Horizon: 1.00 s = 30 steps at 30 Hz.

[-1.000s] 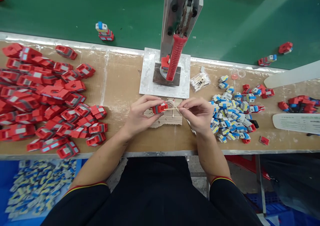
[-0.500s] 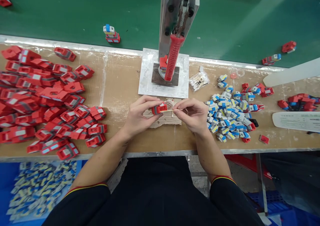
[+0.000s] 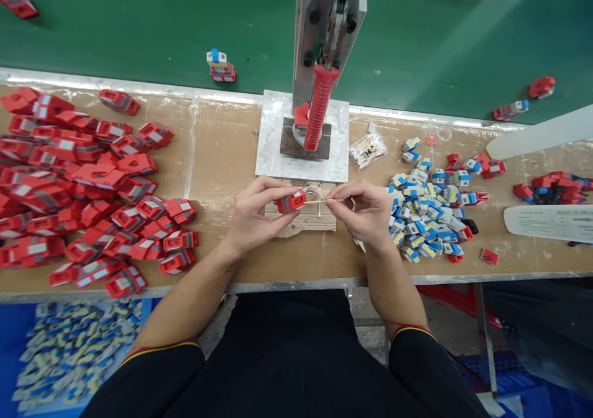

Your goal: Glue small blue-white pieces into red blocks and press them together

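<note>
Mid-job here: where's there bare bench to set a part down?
Widest is the cardboard between the red toy vehicle bodies and the press base plate. A smaller bare strip lies between the ragged-edged board and the bench front edge. Crowding is heaviest at left, among those bodies, and right of the right hand, where blue-and-white pieces are heaped.

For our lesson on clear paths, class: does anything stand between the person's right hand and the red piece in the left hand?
Nothing visible blocks the way. Only the thin stick, held by the right hand, spans the gap toward the red piece in the left hand.
</note>
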### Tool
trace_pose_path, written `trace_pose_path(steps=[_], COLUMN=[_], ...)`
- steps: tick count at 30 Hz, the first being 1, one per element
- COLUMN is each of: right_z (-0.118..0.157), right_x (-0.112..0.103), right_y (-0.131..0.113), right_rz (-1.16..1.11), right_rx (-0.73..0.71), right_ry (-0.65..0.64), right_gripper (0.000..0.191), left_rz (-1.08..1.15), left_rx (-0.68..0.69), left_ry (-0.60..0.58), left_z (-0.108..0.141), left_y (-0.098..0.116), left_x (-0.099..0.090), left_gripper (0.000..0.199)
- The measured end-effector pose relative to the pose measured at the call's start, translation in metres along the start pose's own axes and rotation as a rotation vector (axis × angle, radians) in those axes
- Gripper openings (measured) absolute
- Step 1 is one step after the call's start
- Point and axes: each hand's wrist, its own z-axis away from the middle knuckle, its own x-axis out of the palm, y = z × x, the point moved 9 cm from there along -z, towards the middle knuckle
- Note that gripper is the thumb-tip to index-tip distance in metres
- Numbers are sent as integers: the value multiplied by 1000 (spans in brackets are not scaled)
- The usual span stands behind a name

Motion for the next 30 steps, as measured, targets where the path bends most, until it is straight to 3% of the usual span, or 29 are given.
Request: trace_pose_path(steps=[4,9,11,16,20,23,28,30], right_z=[1,-2,-4,1,2,-4,2,13], right_x=[0,-17,-14,20,25,0,-108,-128], right_y=[-3,-6,-2,19,18,4,-27,-32], right_rz=[0,17,130,436,384,284,275,405], right_rx=[-26,-78,-85,-116,-160,-195,-286,-265], right_ry=[1,42,-43,-348,-385,-294,260,278], right_gripper=[13,13,12,9,2,11,6,4], left_rz=[25,105,182,346,417,478,540,541], left_rx=[9,-24,-49,-110,-185,-228,-258,-256], left_ry=[16,24,13,-23,-33,-21,27,52], left_z=[0,-1,-2,-2,-1,0,-1,-1], left_y=[0,-4,-8,-15,-22,-28,-40,-44], left_x=[-1,-3,-2,0,1,-1,-9,-14], left_gripper=[31,33,32,31,38,41,44,46])
